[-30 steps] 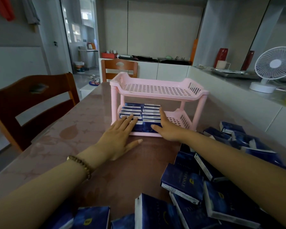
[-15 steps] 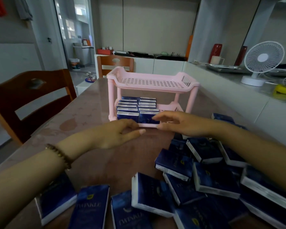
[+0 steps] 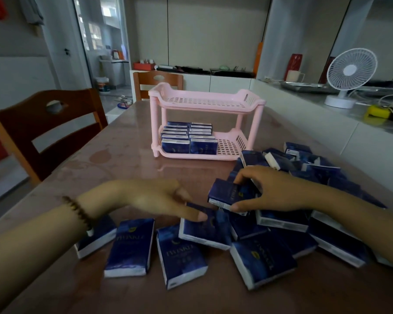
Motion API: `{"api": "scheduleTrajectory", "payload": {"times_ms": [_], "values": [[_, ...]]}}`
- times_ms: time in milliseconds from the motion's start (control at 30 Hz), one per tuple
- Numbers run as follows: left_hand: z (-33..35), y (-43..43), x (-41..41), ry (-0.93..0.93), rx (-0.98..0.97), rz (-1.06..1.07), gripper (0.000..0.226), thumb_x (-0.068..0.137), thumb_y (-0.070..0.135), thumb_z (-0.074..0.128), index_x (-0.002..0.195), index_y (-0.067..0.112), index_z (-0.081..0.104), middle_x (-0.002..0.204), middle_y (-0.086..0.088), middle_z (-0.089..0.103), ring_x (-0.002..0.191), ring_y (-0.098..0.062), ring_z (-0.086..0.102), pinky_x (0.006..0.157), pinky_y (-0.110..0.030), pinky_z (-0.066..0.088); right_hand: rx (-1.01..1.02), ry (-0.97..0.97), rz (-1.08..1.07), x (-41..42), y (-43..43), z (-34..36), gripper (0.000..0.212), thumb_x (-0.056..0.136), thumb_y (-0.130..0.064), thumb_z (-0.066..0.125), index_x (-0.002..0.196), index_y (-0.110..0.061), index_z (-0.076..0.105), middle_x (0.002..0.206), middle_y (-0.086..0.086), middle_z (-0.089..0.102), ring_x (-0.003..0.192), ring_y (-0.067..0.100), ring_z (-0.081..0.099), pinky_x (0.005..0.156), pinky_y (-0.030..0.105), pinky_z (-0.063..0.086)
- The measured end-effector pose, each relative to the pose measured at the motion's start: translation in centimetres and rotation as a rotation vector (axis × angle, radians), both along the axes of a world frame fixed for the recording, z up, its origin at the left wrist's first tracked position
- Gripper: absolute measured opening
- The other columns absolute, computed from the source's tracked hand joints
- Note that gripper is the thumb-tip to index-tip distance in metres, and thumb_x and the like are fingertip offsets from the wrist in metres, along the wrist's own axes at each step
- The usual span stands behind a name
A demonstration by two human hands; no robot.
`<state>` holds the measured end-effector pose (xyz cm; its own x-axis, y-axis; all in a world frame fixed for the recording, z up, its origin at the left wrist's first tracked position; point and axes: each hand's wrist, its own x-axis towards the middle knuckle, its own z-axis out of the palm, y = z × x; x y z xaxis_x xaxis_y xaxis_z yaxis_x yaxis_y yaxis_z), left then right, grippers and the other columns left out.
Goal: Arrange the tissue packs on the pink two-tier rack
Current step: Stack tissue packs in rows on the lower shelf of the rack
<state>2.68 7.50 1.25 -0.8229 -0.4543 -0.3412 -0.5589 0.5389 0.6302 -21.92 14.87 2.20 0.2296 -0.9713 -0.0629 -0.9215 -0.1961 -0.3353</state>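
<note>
The pink two-tier rack point(image 3: 213, 103) stands mid-table; its top tier is bare. Two rows of dark blue tissue packs point(image 3: 188, 138) stand upright on the left part of its lower tier. Many loose blue packs point(image 3: 182, 254) lie scattered on the near and right side of the table. My right hand point(image 3: 266, 189) grips one pack point(image 3: 227, 194) at the top of the pile, thumb under its near edge. My left hand point(image 3: 159, 200) hovers beside it, a fingertip touching another pack point(image 3: 204, 232), holding nothing.
The brown table point(image 3: 114, 159) has a wooden chair point(image 3: 48, 128) on its left and another chair point(image 3: 157, 81) behind the rack. To the right runs a white counter point(image 3: 315, 114) with a white fan point(image 3: 347, 75), a yellow object point(image 3: 378, 112) and cables.
Both hands have pulled back from the rack's lower tier toward me. My right hand has taken hold of a loose pack in the pile; my left hand has come down onto another.
</note>
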Motion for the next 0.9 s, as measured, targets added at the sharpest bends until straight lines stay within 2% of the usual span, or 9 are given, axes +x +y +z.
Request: {"api": "scheduleTrajectory", "payload": {"times_ms": [100, 200, 300, 400, 500, 567, 633, 767, 900], "values": [[0.5, -0.6, 0.3, 0.144, 0.065, 0.087, 0.021, 0.089, 0.032, 0.059, 0.100, 0.016, 0.066, 0.103, -0.003, 0.071, 0.094, -0.012, 0.066, 0.083, -0.022, 0.051, -0.120, -0.145, -0.049, 0.0, -0.4, -0.1, 0.042, 0.068, -0.052, 0.073, 0.100, -0.032, 0.054, 0.099, -0.015, 0.063, 0.084, -0.002, 0.060, 0.075, 0.018, 0.051], [-0.6, -2.5, 1.0, 0.225, 0.074, 0.310, 0.020, 0.092, 0.024, 0.053, 0.109, 0.017, 0.060, 0.107, -0.006, 0.070, 0.088, -0.013, 0.068, 0.072, -0.020, 0.055, -0.272, -0.377, -0.119, -0.2, -1.4, 0.2, 0.046, 0.066, -0.034, 0.080, 0.102, -0.026, 0.052, 0.102, -0.009, 0.066, 0.086, 0.002, 0.065, 0.076, 0.019, 0.055], [-0.8, -2.7, 1.1, 0.304, 0.107, 0.422, 0.018, 0.096, 0.020, 0.046, 0.107, 0.017, 0.059, 0.103, -0.006, 0.068, 0.074, -0.003, 0.068, 0.065, -0.013, 0.054, -0.203, -0.616, -0.067, 0.6, -2.6, 0.3, 0.051, 0.062, -0.030, 0.080, 0.106, -0.021, 0.055, 0.108, -0.006, 0.067, 0.094, 0.009, 0.067, 0.084, 0.025, 0.055], [-1.0, -3.1, 0.7, 0.456, 0.187, 0.475, 0.026, 0.099, 0.027, 0.035, 0.103, 0.021, 0.060, 0.097, -0.002, 0.068, 0.071, -0.002, 0.068, 0.064, -0.013, 0.054, -0.167, -0.532, 0.048, 2.2, -4.4, -1.0, 0.051, 0.066, -0.024, 0.082, 0.110, -0.021, 0.056, 0.111, -0.003, 0.063, 0.096, 0.016, 0.066, 0.083, 0.033, 0.056], [-1.1, -3.1, 0.4, 0.482, 0.189, 0.444, 0.029, 0.095, 0.038, 0.039, 0.107, 0.024, 0.062, 0.101, -0.002, 0.071, 0.088, -0.015, 0.069, 0.071, -0.020, 0.057, -0.163, -0.532, 0.077, 3.7, -6.0, -2.7, 0.049, 0.068, -0.021, 0.083, 0.108, -0.019, 0.054, 0.102, -0.003, 0.061, 0.086, 0.009, 0.063, 0.074, 0.023, 0.052], [-1.6, -3.4, 0.4, 0.472, 0.131, 0.387, 0.028, 0.092, 0.030, 0.051, 0.114, 0.018, 0.063, 0.106, -0.004, 0.071, 0.091, -0.013, 0.069, 0.073, -0.018, 0.055, -0.194, -0.504, 0.114, 4.3, -6.4, -3.2, 0.050, 0.067, -0.023, 0.083, 0.108, -0.019, 0.054, 0.104, -0.005, 0.056, 0.090, 0.000, 0.059, 0.074, 0.014, 0.047], [-1.9, -3.8, 0.5, 0.504, 0.077, 0.374, 0.027, 0.088, 0.018, 0.059, 0.115, 0.014, 0.063, 0.109, -0.002, 0.070, 0.094, -0.009, 0.067, 0.078, -0.018, 0.054, -0.238, -0.420, 0.148, 4.3, -6.8, -3.2, 0.054, 0.067, -0.030, 0.082, 0.112, -0.024, 0.053, 0.114, -0.006, 0.049, 0.102, -0.001, 0.053, 0.085, 0.012, 0.044], [-1.4, -4.4, 0.2, 0.644, 0.022, 0.357, 0.025, 0.084, 0.008, 0.064, 0.109, 0.014, 0.062, 0.106, 0.000, 0.069, 0.094, -0.007, 0.067, 0.080, -0.019, 0.054, -0.080, -0.509, 0.155, 3.7, -7.3, -1.8, 0.056, 0.078, -0.024, 0.074, 0.128, -0.022, 0.047, 0.128, -0.007, 0.053, 0.115, 0.005, 0.054, 0.096, 0.023, 0.047], [-1.2, -5.1, -0.3, 0.627, -0.183, 0.281, 0.042, 0.079, 0.010, 0.070, 0.118, 0.010, 0.054, 0.117, -0.004, 0.062, 0.106, -0.014, 0.061, 0.088, -0.029, 0.054, -0.101, -0.537, 0.157, 2.9, -7.9, -1.5, 0.053, 0.076, -0.018, 0.076, 0.121, -0.023, 0.049, 0.121, -0.005, 0.059, 0.109, 0.008, 0.060, 0.092, 0.030, 0.053]]}}
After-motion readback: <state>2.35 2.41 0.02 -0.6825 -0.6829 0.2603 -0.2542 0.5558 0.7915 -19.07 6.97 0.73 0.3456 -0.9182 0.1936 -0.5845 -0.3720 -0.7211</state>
